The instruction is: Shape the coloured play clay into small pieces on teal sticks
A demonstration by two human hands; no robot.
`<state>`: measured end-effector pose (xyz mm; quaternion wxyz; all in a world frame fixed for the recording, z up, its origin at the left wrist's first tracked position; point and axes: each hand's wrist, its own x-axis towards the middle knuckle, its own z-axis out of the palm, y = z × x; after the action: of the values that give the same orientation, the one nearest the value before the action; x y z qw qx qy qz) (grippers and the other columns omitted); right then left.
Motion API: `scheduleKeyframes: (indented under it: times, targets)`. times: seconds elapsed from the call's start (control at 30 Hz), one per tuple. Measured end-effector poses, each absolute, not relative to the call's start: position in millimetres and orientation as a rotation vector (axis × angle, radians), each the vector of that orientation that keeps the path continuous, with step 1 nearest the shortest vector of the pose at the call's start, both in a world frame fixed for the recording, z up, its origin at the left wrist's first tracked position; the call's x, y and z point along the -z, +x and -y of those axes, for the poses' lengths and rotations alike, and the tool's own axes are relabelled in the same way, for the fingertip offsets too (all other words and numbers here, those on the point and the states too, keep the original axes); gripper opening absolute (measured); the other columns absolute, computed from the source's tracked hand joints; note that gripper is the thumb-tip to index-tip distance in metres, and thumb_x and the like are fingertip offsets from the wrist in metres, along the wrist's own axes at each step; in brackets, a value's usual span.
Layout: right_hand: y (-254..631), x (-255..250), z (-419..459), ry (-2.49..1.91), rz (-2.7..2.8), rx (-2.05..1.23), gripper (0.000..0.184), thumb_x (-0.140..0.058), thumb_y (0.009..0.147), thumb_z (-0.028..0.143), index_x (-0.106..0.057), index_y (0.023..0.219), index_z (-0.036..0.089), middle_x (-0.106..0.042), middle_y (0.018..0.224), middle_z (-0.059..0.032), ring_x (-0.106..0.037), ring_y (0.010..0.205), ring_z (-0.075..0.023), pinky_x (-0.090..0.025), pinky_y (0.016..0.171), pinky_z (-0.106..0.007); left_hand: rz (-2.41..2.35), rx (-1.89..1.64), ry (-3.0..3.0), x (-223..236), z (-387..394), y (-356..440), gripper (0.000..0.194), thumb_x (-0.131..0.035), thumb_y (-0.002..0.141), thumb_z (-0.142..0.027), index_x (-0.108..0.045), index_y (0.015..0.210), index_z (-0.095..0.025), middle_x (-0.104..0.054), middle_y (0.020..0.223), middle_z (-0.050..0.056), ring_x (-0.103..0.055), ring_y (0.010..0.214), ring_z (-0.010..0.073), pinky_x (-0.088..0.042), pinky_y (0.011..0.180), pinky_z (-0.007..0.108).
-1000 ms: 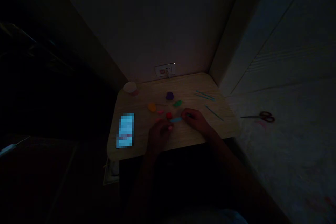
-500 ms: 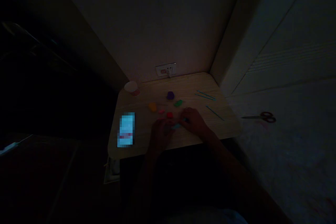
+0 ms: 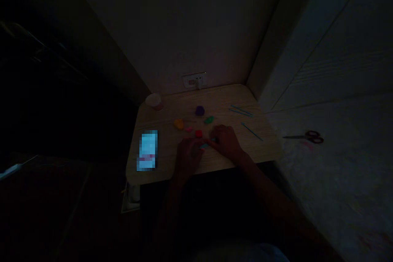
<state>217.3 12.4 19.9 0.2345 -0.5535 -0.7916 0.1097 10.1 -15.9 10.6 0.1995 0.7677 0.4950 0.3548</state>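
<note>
Head view, in deep gloom: a pale wood tabletop [image 3: 166, 172] with rounded corners, pushed up to a wall at the back, crossed at the front edge by both forearms. Stretch of wood grain between the left hand [image 3: 186, 154] and a phone with a pixelated screen [image 3: 147, 150] near the left edge; another between the right hand [image 3: 227, 141] and a lone thin stick [image 3: 251, 131] toward the right edge. Tighter ahead: a red lump [image 3: 199, 134] just beyond the fingers, then pink [image 3: 188, 129], orange [image 3: 178, 123], green [image 3: 209, 120] and purple [image 3: 199, 110] lumps.

Between the hands, low over the tabletop, a light blue strip [image 3: 204, 145]: narrow, slightly slanted, partly covered at the ends. Left fingers bent and partly open by its left end; right fingers curled over its right end. Too dark to tell how firmly held by either.
</note>
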Motion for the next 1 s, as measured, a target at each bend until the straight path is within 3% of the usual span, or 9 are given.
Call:
scheduleKeyframes:
  times: [0.2,0.4,1.0]
  targets:
    - [218.3,-21.3,-13.9,-1.491,2.109,-0.383,0.034,-0.064,0.100,0.043,-0.069,0.077,0.020,-0.070,0.085,-0.0056,-0.061,0.088,-0.0220,-0.033,0.080,-0.035,-1.399,-0.995,2.128,-9.7,14.8,9.7,0.026,-0.071,0.091,-0.025,-0.068,0.117,-0.024,-0.073,0.118,0.007,-0.064,0.112,0.0271,-0.047,0.105,0.047]
    - [207.9,-25.9,-9.9,-1.555,2.151,-0.315,0.038,-0.064,0.099,0.050,-0.071,0.076,0.020,-0.072,0.088,-0.0087,-0.060,0.091,-0.0251,-0.033,0.082,-0.037,-1.385,-0.983,2.134,-10.9,13.9,9.2,0.028,-0.074,0.086,-0.020,-0.069,0.113,-0.024,-0.074,0.115,0.006,-0.065,0.111,0.0280,-0.048,0.103,0.047]
    - [203.9,-22.3,-8.0,-1.577,2.124,-0.325,0.030,-0.068,0.096,0.041,-0.072,0.075,0.021,-0.071,0.087,-0.0079,-0.060,0.093,-0.0256,-0.033,0.083,-0.037,-1.356,-0.965,2.173,-16.2,17.4,10.2,0.034,-0.071,0.084,-0.018,-0.067,0.117,-0.025,-0.073,0.119,0.006,-0.063,0.114,0.0287,-0.045,0.107,0.048]
